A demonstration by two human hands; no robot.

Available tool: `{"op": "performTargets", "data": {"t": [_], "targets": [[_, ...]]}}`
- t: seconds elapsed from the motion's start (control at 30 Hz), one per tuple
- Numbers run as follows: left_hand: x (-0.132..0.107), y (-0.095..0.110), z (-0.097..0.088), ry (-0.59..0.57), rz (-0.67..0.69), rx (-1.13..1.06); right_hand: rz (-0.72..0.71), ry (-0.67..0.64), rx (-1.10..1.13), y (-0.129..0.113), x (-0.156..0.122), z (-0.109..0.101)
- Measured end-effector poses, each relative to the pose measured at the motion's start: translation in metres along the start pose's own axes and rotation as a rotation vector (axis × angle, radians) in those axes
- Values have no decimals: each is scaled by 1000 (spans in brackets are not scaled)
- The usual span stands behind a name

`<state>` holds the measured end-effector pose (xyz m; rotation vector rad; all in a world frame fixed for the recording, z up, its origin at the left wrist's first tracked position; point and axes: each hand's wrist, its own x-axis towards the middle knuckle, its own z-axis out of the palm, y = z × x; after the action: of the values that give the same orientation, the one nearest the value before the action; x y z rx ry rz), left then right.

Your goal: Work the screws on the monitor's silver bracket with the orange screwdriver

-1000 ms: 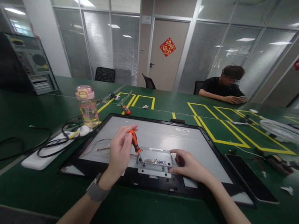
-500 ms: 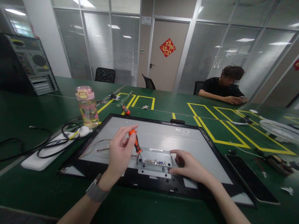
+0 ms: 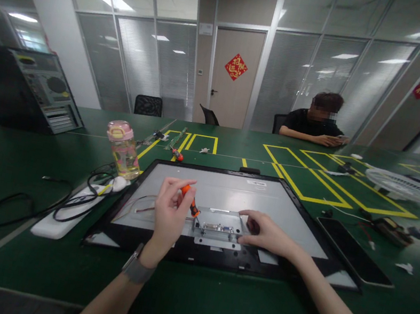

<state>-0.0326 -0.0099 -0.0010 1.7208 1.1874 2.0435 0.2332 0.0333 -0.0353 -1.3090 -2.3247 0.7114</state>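
Note:
A monitor lies face down on the green table, its black frame (image 3: 309, 207) around a silver back panel (image 3: 228, 190). A small metal connector bracket (image 3: 217, 227) sits on the panel near its front edge. My left hand (image 3: 168, 214) pinches an orange-handled screwdriver (image 3: 191, 200) whose tip points down at the bracket's left end. My right hand (image 3: 264, 231) rests on the panel, fingers curled against the bracket's right end. A watch is on my left wrist.
A pink-capped bottle (image 3: 123, 148), black cables (image 3: 43, 201) over a white board and a computer case (image 3: 39, 89) are at the left. A dark slab (image 3: 352, 249) and a white fan grille (image 3: 404, 186) lie at the right. A person (image 3: 316, 122) sits at the far side.
My left hand's fingers have shifted round the screwdriver handle, and the handle stands a little steeper. My right hand has stayed in place.

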Motion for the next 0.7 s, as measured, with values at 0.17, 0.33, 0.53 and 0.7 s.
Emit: {"op": "performTargets", "data": {"t": [0.17,0.33,0.53,0.7], "targets": [[0,1,-1,-26,-26,-17,9,-2,1,1,0,1],[-1,3,1,-7,-44,-43,-1,-5,6,0,-1,0],[-1,3,0,-27,-121,-130,1,-10,2,-1,-1,0],[0,3,1,8,-52,-51,-4,-4,-4,2,0,2]]}}
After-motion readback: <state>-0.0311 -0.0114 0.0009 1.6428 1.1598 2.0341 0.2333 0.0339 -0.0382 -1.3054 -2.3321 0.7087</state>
